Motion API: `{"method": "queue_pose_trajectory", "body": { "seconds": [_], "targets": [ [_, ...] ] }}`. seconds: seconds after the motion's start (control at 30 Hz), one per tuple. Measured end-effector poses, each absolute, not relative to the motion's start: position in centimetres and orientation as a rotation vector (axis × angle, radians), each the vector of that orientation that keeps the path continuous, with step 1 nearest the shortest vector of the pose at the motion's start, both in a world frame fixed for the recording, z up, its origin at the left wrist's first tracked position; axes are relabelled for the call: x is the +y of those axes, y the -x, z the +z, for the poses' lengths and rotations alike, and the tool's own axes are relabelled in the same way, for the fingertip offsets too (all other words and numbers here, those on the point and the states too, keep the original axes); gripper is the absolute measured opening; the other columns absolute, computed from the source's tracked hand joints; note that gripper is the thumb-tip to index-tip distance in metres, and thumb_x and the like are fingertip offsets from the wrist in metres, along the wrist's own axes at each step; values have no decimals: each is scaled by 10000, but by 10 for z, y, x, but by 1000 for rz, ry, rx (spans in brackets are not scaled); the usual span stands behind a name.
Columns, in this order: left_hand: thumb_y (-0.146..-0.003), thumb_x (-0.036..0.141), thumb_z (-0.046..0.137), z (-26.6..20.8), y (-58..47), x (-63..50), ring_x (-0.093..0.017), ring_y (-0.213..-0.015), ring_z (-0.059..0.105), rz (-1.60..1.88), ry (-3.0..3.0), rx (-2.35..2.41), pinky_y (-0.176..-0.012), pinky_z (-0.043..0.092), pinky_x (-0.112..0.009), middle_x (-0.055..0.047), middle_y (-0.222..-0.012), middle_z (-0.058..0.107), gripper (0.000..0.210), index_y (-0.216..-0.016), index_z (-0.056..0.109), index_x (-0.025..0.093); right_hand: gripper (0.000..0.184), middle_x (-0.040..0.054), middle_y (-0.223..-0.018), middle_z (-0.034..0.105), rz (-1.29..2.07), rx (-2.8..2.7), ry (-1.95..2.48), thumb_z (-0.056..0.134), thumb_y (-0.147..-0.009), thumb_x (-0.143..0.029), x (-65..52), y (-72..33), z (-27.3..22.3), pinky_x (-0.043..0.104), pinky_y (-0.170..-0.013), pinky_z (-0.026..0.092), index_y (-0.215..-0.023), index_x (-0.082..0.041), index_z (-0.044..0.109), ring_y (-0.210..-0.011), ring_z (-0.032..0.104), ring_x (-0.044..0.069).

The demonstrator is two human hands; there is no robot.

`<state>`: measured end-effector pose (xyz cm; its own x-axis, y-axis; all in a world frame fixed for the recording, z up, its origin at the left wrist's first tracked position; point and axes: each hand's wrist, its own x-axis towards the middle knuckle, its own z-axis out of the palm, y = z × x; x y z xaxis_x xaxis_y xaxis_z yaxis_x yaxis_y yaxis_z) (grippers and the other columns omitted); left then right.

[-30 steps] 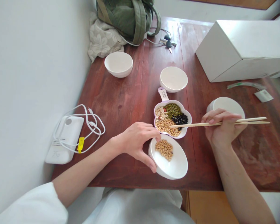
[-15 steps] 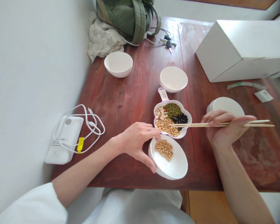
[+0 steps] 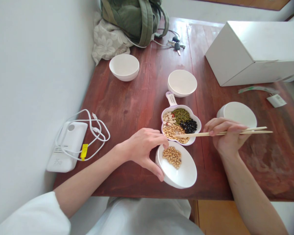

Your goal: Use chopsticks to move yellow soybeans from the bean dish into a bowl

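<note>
My left hand (image 3: 147,148) grips the rim of a white bowl (image 3: 183,176), thumb on the near side and fingers at the far side. The bowl tilts slightly and holds a cluster of soybeans (image 3: 172,156). My right hand (image 3: 226,135) is closed around a pair of wooden chopsticks (image 3: 203,134). Their tips touch the soybeans in a flower-shaped dish (image 3: 198,121) just beyond the bowl. That dish also carries peanuts (image 3: 169,118), mung beans (image 3: 181,115) and black beans (image 3: 189,126), each in its own area. Whether a bean sits between the tips is too small to tell.
White bowls stand at the back left (image 3: 124,67), behind the dish (image 3: 182,82) and by my right hand (image 3: 237,112). A power bank (image 3: 67,147) with a cable lies by the wall. Farther off are a green bag (image 3: 129,19), keys (image 3: 176,45) and a white box (image 3: 254,49).
My right hand has moved left, toward the dish, and the chopstick tips have shifted slightly left and nearer to me among the soybeans. My left hand and the bowl have stayed put.
</note>
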<state>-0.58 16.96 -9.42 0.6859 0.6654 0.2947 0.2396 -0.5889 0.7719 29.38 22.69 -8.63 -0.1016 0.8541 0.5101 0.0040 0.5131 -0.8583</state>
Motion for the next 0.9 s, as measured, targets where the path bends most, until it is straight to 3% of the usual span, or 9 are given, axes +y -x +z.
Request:
{"method": "queue_pose_trajectory", "body": {
  "seconds": [0.27, 0.57, 0.9],
  "targets": [
    [-640, 928, 734, -95, 6, 171, -188, -681, 613, 783, -2161, 661, -668, 409, -316, -25, -815, 712, 799, -958, 625, 203, 694, 27, -464, 535, 784, -1337, 711, 564, -1038, -625, 235, -292, -83, 323, -408, 438, -478, -219, 625, -433, 562, 175],
    [-631, 937, 729, -93, 5, 170, -188, -679, 614, 778, -2165, 672, -667, 417, -324, -26, -811, 713, 810, -958, 626, 203, 636, 62, -573, 639, 837, -1530, 756, 562, -1048, -601, 228, -295, -85, 334, -463, 461, -569, -212, 720, -558, 668, 213],
    [-632, 939, 723, -94, 6, 171, -189, -678, 611, 772, -2170, 668, -664, 411, -324, -25, -802, 712, 810, -949, 631, 199, 600, 50, -563, 614, 779, -1491, 698, 539, -1073, -534, 231, -296, -87, 373, -454, 447, -593, -227, 724, -521, 615, 216]
  ]
}}
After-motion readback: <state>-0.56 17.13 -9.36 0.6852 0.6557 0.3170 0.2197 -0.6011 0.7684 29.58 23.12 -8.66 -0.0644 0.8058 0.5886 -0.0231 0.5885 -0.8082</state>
